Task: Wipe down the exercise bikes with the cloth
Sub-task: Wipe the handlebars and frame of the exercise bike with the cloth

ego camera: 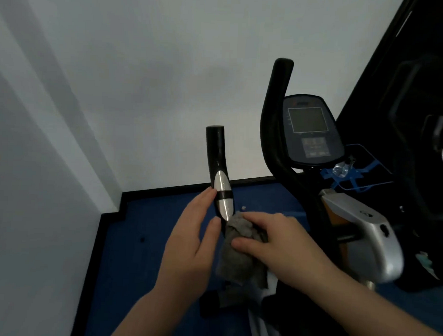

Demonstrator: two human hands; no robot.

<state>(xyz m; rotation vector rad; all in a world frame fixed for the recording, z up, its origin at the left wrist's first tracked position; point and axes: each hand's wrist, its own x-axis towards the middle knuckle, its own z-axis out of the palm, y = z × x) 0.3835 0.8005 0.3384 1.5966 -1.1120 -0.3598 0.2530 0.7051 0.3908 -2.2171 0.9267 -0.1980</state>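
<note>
Gray cloth [240, 246] under right hand [275, 242] hides the handlebar's [217, 157] lower stem.

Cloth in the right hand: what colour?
Grey cloth, seen in the head view.

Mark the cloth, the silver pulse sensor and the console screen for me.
cloth [237, 259], head view, on its grey folds below the right hand.
silver pulse sensor [222, 193], head view, mid plate on the near handlebar.
console screen [308, 120], head view, centre of the display.
</note>
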